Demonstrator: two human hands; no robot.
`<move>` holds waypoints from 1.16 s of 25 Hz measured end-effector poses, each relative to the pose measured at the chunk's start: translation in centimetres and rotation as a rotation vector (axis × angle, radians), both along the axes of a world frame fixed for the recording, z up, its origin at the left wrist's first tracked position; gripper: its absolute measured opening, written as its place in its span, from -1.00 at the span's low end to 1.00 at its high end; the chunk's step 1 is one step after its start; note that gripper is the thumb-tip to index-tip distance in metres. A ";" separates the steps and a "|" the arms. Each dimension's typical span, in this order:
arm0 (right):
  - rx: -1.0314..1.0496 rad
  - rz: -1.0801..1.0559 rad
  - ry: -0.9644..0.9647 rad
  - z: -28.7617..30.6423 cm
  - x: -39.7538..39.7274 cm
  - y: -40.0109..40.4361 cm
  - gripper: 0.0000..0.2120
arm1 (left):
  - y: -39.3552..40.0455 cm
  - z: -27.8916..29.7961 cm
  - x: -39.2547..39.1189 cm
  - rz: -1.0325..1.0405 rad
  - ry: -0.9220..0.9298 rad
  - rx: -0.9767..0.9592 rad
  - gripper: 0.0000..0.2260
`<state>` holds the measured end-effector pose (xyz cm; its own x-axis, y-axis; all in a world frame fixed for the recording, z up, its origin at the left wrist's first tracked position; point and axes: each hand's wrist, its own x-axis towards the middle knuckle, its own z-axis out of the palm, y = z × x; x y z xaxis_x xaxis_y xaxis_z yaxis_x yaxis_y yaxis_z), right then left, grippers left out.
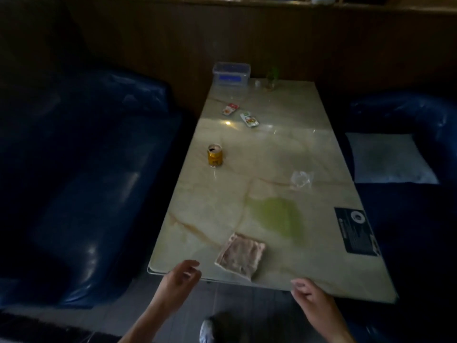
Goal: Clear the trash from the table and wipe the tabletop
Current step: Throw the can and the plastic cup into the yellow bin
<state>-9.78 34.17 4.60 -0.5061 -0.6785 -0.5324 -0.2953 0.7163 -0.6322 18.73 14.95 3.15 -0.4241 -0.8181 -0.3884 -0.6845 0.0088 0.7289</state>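
A pale marble-look table [321, 154] stretches away from me. On it stand an opened gold can [215, 155] at the left, two small snack wrappers [230, 108] [249, 119] farther back, and a crumpled clear plastic wrapper [301, 179] at the right. A greenish stain [277, 215] marks the near middle. A folded pinkish cloth [241, 256] lies near the front edge. My left hand [180, 280] hovers at the front edge, fingers loosely curled, holding nothing. My right hand [311, 297] hangs by the front edge, also empty.
Dark blue sofas flank the table on the left [86, 181] and right [408, 120]; a white cushion [388, 158] lies on the right one. A clear lidded box [231, 73] and a small plant [271, 79] stand at the far end. A dark card [356, 230] lies flat at the table's right edge.
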 end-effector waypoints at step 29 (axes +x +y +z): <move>0.134 0.041 0.357 -8.3 -28.6 -29.6 -0.16 | -37.6 -2.1 -25.5 -0.087 -0.332 -0.227 -0.22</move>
